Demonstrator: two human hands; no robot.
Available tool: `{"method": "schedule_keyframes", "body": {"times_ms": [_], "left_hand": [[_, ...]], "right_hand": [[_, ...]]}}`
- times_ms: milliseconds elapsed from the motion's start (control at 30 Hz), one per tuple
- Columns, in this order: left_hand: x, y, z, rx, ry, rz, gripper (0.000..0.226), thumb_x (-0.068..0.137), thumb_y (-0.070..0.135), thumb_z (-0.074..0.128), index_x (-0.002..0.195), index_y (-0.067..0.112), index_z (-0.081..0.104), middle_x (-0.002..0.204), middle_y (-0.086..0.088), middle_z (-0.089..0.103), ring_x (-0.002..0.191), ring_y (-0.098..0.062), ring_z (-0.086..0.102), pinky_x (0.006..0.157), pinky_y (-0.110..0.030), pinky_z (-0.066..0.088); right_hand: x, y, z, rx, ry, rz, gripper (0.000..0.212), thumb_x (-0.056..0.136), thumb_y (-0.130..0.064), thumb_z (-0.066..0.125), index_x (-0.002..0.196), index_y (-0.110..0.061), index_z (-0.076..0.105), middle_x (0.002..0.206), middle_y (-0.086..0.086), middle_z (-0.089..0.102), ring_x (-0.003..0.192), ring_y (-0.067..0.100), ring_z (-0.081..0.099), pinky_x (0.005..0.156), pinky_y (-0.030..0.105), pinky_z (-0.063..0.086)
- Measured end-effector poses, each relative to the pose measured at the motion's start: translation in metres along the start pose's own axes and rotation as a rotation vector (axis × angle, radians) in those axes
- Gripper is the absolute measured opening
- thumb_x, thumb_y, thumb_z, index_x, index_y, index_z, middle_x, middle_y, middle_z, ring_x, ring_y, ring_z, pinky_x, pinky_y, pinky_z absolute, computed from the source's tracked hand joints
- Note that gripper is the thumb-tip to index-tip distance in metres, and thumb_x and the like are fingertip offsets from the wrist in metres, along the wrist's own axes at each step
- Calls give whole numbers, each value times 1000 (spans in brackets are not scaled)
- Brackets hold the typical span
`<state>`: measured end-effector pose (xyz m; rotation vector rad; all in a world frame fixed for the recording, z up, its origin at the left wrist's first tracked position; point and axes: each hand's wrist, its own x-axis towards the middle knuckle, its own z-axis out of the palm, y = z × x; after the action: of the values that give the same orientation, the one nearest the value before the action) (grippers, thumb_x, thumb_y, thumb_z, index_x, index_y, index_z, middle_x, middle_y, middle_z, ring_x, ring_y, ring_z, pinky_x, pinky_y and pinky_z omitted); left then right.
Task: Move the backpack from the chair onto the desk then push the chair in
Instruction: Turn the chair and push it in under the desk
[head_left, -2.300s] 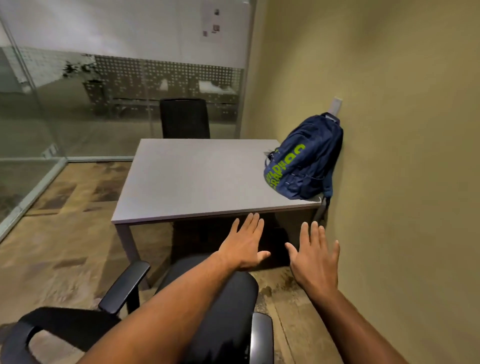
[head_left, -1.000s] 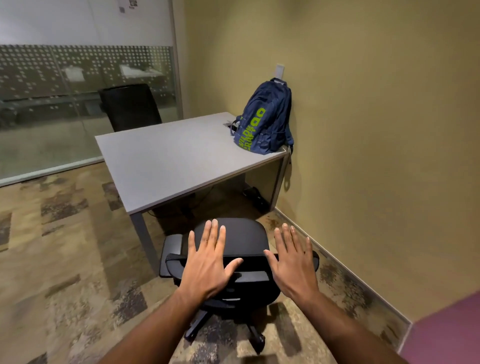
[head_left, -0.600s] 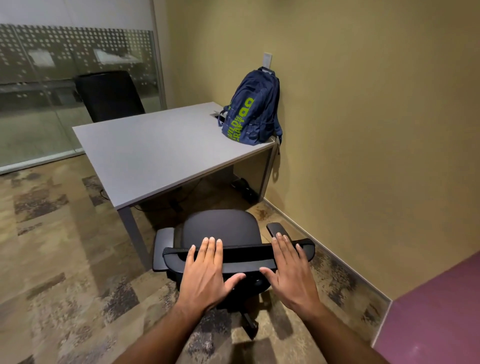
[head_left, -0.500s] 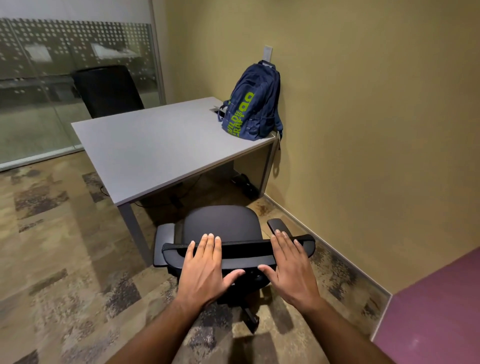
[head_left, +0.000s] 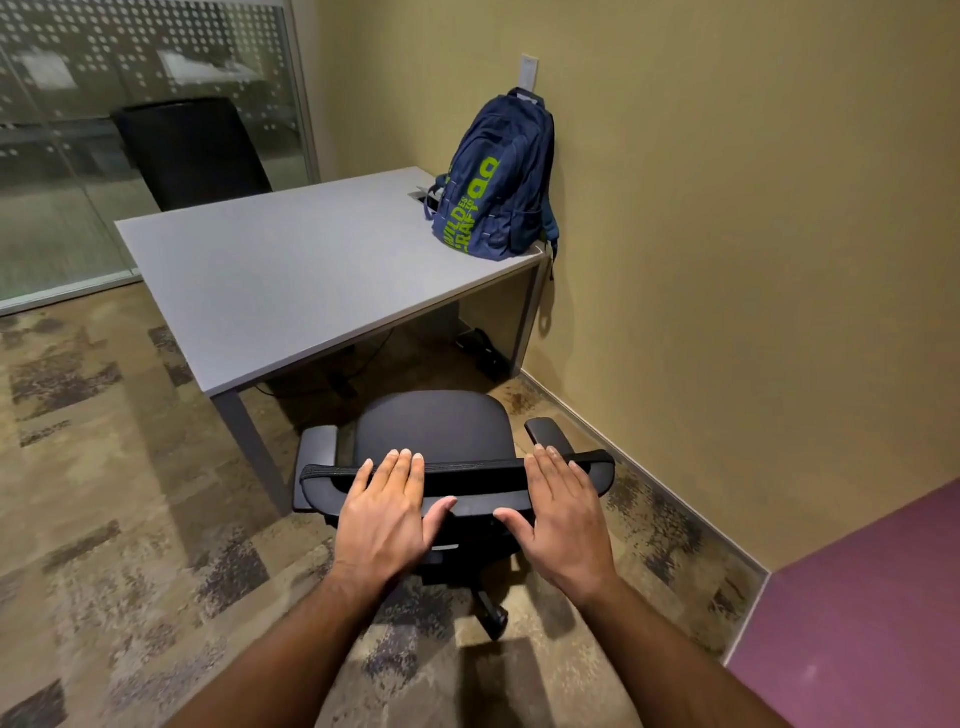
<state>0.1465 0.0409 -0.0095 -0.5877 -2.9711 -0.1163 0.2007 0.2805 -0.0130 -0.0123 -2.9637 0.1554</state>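
A navy backpack (head_left: 493, 189) with green lettering stands upright on the far right corner of the grey desk (head_left: 291, 280), leaning against the yellow wall. A black office chair (head_left: 434, 431) stands on the carpet just in front of the desk's near edge, its seat bare. My left hand (head_left: 387, 514) and my right hand (head_left: 563, 512) lie flat against the top of the chair's backrest, fingers extended and slightly apart, not curled round it. The chair's seat front is close to the desk edge, not under it.
A second black chair (head_left: 192, 150) stands behind the desk by a glass partition (head_left: 62, 156). The yellow wall (head_left: 727, 234) runs close along the right. Cables and a dark box (head_left: 485, 348) lie under the desk. A purple surface (head_left: 872, 613) fills the lower right.
I have stepped back behind the chair, which has turned its back to me. Both hands came down onto the backrest top, and the chair has edged toward the desk.
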Motion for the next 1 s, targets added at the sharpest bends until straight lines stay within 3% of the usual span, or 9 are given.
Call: {"method": "schedule_keyframes", "body": {"times_ms": [400,567,1000], "left_hand": [[50,24,8,-4,59,-102,74,102,58,21,142,5,54,145,-16,57,138,-29,50,115,-47,38],[72,42,13,-8,72,-173,72,103,56,19,142,7,55,145,-14,57,139,-27,49,115,-46,38],[149,43,23,9,72,-278,71,102,55,20,139,8,58,141,-13,61,135,-27,53,114,-47,40]], "right_hand": [[53,40,12,62,32,-32,86,98,-76,14,159,-17,30,167,2,29,156,15,17,128,38,9],[85,63,20,102,69,-33,76,102,-67,15,157,-18,35,164,1,36,154,15,23,127,37,16],[181,94,37,127,73,-128,76,103,-67,16,155,-16,38,162,3,39,153,17,27,124,41,24]]}}
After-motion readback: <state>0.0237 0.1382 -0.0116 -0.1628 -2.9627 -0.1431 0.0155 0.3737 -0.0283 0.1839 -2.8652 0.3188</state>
